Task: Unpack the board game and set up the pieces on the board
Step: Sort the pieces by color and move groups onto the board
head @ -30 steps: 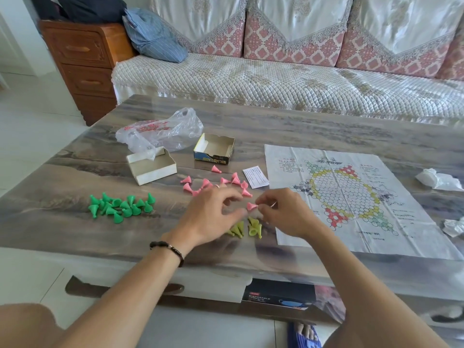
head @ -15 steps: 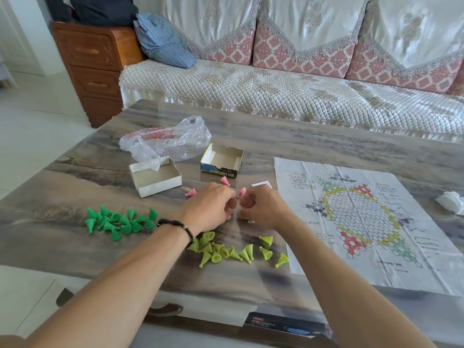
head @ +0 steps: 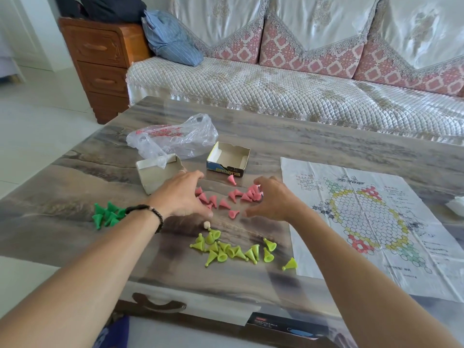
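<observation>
1. Left hand (head: 184, 194): fingers spread, loosely curved, cupping the left edge of the pink pieces (head: 227, 197); nothing gripped.
2. Right hand (head: 272, 199): same pose on the right edge, fingertips among the pieces; cannot tell whether one is pinched.
3. Pink pieces lying loose on the table (head: 276, 136) between both hands, most tipped on their sides.
4. Handling, judged: small hollow plastic cones, very light, stiff, prone to rolling and scattering on the glossy top. Best pinched at the narrow stem, or herded by the flared bases.
5. Yellow pieces (head: 233, 251) in a heap just nearer; green pieces (head: 108, 214) left, partly hidden by the left forearm.
6. Board (head: 371, 222), a creased paper sheet, right of the hands; no pieces on it yet. Likely to slide or lift if brushed.
7. Small pale bead (head: 206, 224) near the left thumb.
8. Two open box halves (head: 227, 159) and a plastic bag (head: 173, 136) behind; not blocking the route to the board.
</observation>
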### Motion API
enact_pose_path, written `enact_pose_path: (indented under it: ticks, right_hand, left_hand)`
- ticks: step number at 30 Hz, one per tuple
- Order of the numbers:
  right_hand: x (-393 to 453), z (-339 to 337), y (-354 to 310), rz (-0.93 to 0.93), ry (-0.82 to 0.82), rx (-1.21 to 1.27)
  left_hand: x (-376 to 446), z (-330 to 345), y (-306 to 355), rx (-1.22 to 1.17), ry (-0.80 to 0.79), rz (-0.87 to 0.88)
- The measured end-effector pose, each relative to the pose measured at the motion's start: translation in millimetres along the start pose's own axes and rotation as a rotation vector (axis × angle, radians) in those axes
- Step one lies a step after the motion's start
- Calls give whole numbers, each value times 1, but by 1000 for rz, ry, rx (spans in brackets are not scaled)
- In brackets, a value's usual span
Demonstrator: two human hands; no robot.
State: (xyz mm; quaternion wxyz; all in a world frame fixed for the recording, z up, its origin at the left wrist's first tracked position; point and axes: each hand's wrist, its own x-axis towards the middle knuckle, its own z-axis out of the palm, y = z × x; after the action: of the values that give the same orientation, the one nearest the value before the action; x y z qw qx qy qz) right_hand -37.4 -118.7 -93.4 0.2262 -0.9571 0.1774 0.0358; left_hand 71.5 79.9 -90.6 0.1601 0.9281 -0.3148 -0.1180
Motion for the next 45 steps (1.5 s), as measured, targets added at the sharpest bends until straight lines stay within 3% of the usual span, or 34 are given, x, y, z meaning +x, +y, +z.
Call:
enact_pose_path:
  ticks: [13, 20, 30, 35, 39, 42, 45]
  right_hand:
    - [24, 14, -11, -51, 54, 43]
    - [28, 11, -7, 5, 64, 75]
    - [40, 16, -12, -13, 38, 93]
    - [14, 15, -20, -64, 85, 83]
    - [-13, 24, -47, -166, 223, 78]
    - [-30, 43, -88, -322, 218, 36]
    - [-40, 70, -136, -446, 120, 19]
  left_hand:
    - [37, 10, 15, -172, -84, 147]
    - [27, 11, 1, -78, -16, 58]
    - [36, 20, 15, -180, 47, 206]
    - [5, 17, -8, -278, 162, 245]
    - [-44, 10, -37, -273, 448, 244]
    - [-82, 3, -74, -204, 614, 170]
    - [-109, -6, -114, -170, 451, 23]
